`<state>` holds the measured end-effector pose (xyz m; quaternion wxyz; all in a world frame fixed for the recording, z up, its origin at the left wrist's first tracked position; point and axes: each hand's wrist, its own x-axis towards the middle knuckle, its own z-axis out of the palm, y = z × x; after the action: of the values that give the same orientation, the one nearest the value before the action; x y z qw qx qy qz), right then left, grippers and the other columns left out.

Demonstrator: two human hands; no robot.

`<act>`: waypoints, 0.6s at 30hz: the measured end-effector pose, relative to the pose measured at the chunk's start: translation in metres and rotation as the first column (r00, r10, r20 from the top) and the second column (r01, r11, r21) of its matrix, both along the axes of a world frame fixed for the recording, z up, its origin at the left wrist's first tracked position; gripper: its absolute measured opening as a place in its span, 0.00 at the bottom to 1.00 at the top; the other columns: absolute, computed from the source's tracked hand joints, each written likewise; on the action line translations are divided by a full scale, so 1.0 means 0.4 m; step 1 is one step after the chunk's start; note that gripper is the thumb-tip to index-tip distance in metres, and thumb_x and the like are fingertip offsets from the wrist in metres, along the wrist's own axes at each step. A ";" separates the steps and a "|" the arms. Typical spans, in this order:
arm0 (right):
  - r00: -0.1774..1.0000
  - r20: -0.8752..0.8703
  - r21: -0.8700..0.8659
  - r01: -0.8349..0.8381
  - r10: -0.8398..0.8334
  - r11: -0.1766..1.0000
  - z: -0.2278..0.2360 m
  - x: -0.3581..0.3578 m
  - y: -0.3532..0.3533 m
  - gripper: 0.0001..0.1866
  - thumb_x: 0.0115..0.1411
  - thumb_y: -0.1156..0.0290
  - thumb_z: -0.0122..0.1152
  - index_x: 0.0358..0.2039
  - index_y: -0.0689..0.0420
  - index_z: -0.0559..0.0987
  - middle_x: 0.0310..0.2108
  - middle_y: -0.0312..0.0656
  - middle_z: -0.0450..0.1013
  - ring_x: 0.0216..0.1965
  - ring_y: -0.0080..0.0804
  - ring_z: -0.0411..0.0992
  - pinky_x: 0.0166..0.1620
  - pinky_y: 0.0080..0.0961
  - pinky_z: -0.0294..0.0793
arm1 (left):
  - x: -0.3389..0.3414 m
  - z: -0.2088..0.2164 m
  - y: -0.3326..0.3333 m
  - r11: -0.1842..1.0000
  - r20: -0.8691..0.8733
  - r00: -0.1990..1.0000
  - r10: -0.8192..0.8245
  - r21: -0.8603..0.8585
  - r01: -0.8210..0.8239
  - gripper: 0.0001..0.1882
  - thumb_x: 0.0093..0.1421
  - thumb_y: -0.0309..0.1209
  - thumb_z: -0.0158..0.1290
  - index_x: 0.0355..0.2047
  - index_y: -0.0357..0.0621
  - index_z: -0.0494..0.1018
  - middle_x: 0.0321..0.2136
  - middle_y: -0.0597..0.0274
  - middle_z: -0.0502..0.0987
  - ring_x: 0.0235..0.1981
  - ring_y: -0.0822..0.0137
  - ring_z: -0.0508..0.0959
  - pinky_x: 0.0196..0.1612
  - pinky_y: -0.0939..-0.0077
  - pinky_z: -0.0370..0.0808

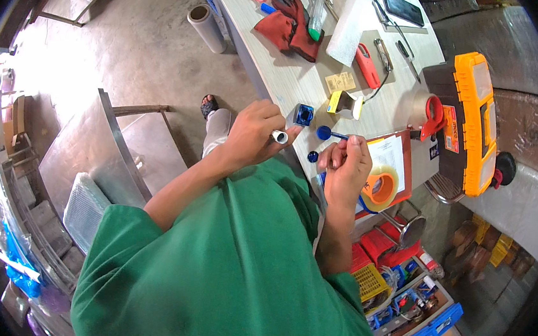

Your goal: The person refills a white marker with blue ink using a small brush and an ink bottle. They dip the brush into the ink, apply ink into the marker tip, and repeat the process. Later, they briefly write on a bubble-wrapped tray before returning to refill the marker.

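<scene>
One hollow white tube, plastic by the look of it (pixel 280 137), is in the left hand (pixel 256 130), with the fingers curled around it and its open end showing, right by the left edge of the pale wood-look tabletop (pixel 283 79). Over on the right, the right hand (pixel 347 168) has its fingers pinching the end of a thin blue stick (pixel 337 135) with a round blue disc on its other end, which points left toward the tube; the lower fingers are folded in, and I can't tell if they touch anything. Just far of the tube is a small square open jar with something dark blue inside (pixel 304 115). A little round dark-blue piece (pixel 312 156) sits on the near side, between the hands. Right of the jar there's an open yellow-and-white cardboard box (pixel 346 105), with a red-bodied hand tool (pixel 367 66) farther back. Near right, a roll of tape with an orange core (pixel 388 176) is by a reddish-brown clipboard with white paper (pixel 388 153). Past that on the far right stands a black toolbox with a yellow-orange lid (pixel 474 122). Far left, dark red work gloves (pixel 287 32) are lying in a heap.
</scene>
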<state>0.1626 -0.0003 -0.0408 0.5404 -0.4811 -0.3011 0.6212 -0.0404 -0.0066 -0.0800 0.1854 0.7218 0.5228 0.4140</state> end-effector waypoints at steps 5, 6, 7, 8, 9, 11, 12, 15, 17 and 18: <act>0.930 0.302 0.202 -0.278 0.210 0.939 0.095 -0.004 -0.060 0.13 0.75 0.66 0.54 0.35 0.62 0.73 0.19 0.36 0.67 0.20 0.26 0.70 0.24 0.25 0.68 | 0.012 0.027 0.005 0.999 0.046 0.999 -0.025 0.036 0.023 0.17 0.59 0.32 0.66 0.19 0.42 0.71 0.21 0.57 0.69 0.26 0.54 0.71 0.31 0.59 0.68; 0.883 0.420 0.232 -0.329 0.211 0.915 0.106 -0.004 -0.068 0.13 0.74 0.66 0.56 0.36 0.62 0.74 0.20 0.37 0.69 0.21 0.25 0.71 0.24 0.26 0.68 | 0.013 0.033 0.003 0.998 0.048 0.998 -0.031 0.047 0.028 0.17 0.59 0.32 0.66 0.19 0.42 0.71 0.21 0.58 0.69 0.26 0.54 0.71 0.31 0.59 0.68; 0.823 0.531 0.254 -0.384 0.204 0.887 0.113 -0.006 -0.073 0.13 0.73 0.65 0.57 0.36 0.62 0.74 0.20 0.38 0.71 0.21 0.25 0.72 0.24 0.27 0.69 | 0.013 0.038 0.002 0.997 0.053 0.998 -0.035 0.064 0.031 0.17 0.59 0.32 0.66 0.19 0.42 0.71 0.21 0.58 0.69 0.26 0.54 0.71 0.31 0.59 0.67; 0.767 0.631 0.367 -0.422 0.111 0.829 0.113 -0.013 -0.069 0.13 0.74 0.66 0.56 0.38 0.65 0.74 0.22 0.39 0.74 0.21 0.22 0.71 0.27 0.19 0.70 | 0.013 0.043 0.002 0.997 0.050 0.998 -0.034 0.077 0.030 0.17 0.59 0.32 0.66 0.19 0.43 0.71 0.21 0.58 0.69 0.26 0.54 0.70 0.31 0.59 0.67; 0.712 0.692 0.336 -0.464 0.120 0.820 0.118 -0.015 -0.071 0.12 0.72 0.67 0.58 0.38 0.64 0.75 0.22 0.40 0.73 0.21 0.27 0.72 0.26 0.24 0.70 | 0.014 0.047 0.002 0.995 0.051 0.998 -0.031 0.095 0.027 0.17 0.59 0.32 0.66 0.19 0.43 0.71 0.21 0.58 0.69 0.26 0.55 0.70 0.30 0.60 0.66; 0.645 0.759 0.352 -0.516 0.085 0.781 0.133 -0.014 -0.075 0.09 0.69 0.69 0.62 0.37 0.62 0.76 0.23 0.44 0.72 0.20 0.36 0.73 0.25 0.33 0.70 | 0.014 0.053 0.001 0.993 0.035 0.999 -0.027 0.117 0.023 0.16 0.57 0.32 0.67 0.19 0.44 0.71 0.21 0.60 0.69 0.25 0.56 0.70 0.30 0.60 0.66; 0.582 0.813 0.409 -0.562 -0.008 0.719 0.135 -0.015 -0.070 0.07 0.66 0.71 0.64 0.36 0.61 0.76 0.24 0.44 0.70 0.21 0.42 0.70 0.26 0.36 0.69 | 0.013 0.054 0.001 0.992 0.019 0.999 -0.026 0.121 0.024 0.16 0.54 0.32 0.69 0.18 0.45 0.72 0.21 0.60 0.70 0.25 0.56 0.71 0.30 0.61 0.67; 0.564 0.825 0.449 -0.623 -0.029 0.640 0.140 -0.022 -0.060 0.08 0.65 0.72 0.65 0.35 0.61 0.75 0.22 0.43 0.67 0.22 0.41 0.68 0.26 0.38 0.67 | 0.016 0.055 0.000 0.990 -0.002 1.000 -0.030 0.135 0.030 0.16 0.52 0.31 0.70 0.18 0.46 0.72 0.21 0.62 0.70 0.25 0.57 0.72 0.30 0.62 0.68; 0.559 0.827 0.474 -0.641 -0.057 0.604 0.140 -0.023 -0.053 0.08 0.65 0.72 0.65 0.36 0.61 0.75 0.22 0.42 0.68 0.19 0.38 0.67 0.23 0.35 0.65 | 0.019 0.053 0.000 0.989 -0.005 0.999 -0.037 0.141 0.037 0.16 0.52 0.31 0.70 0.18 0.46 0.72 0.21 0.62 0.70 0.25 0.57 0.72 0.30 0.62 0.68; 0.549 0.834 0.475 -0.653 -0.063 0.589 0.139 -0.024 -0.051 0.08 0.65 0.73 0.65 0.36 0.61 0.75 0.21 0.42 0.67 0.19 0.38 0.66 0.23 0.35 0.65 | 0.020 0.052 0.000 0.989 -0.006 0.999 -0.041 0.142 0.041 0.16 0.52 0.31 0.70 0.19 0.46 0.72 0.21 0.62 0.70 0.25 0.57 0.72 0.30 0.62 0.68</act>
<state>0.1530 -0.0206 0.0149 0.3694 -0.3653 -0.8164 0.2523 -0.0326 -0.0068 -0.0592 0.1410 0.7444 0.4773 0.4452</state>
